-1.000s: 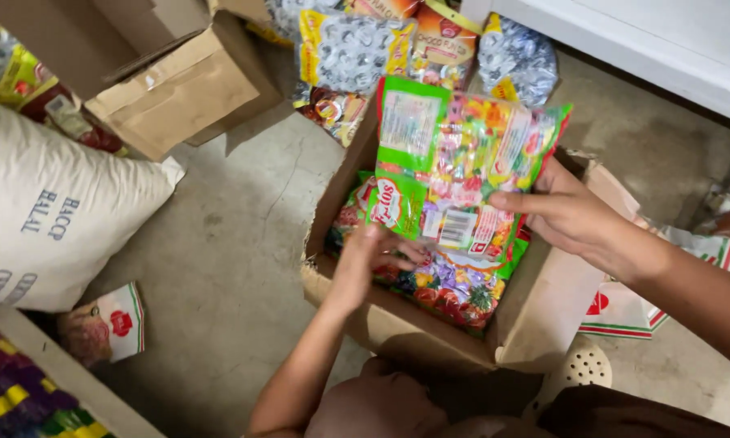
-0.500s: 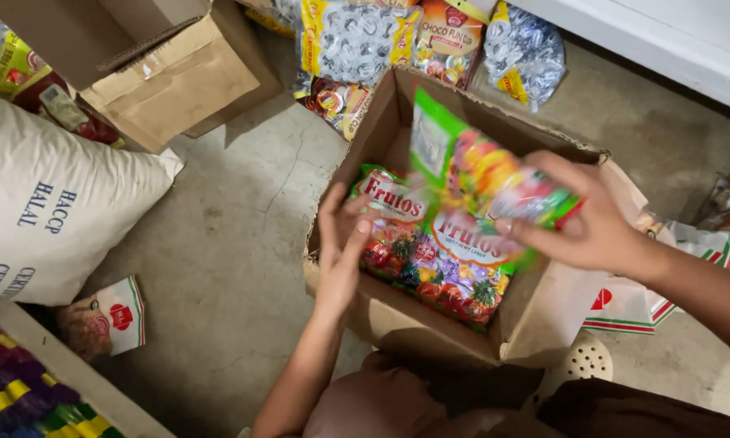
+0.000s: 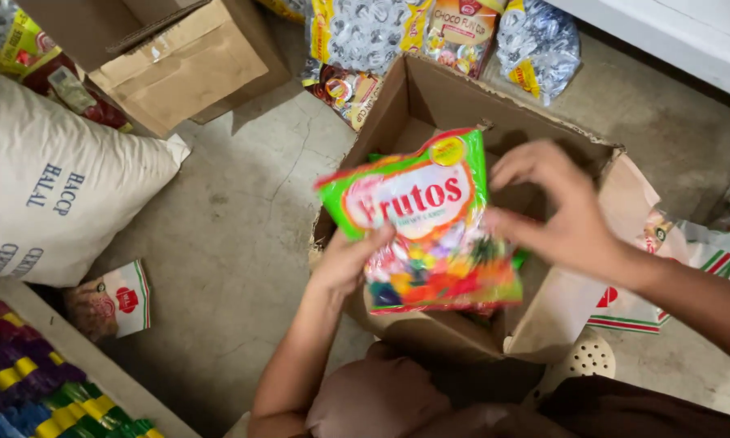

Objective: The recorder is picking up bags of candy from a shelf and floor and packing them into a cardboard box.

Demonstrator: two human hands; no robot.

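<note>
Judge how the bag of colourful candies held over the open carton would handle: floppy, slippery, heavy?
Likely floppy: the candy bag bends between the left hand and right hand. Its glossy film probably slips. Loose sweets may shift.

That candy bag [image 3: 430,223] is glossy printed plastic, crinkly and shiny. The open box [image 3: 462,97] is matt brown cardboard with torn, rough edges. Floor [image 3: 235,219] looks like rough cracked concrete. The big white sack [image 3: 49,186] is probably woven plastic.
</note>
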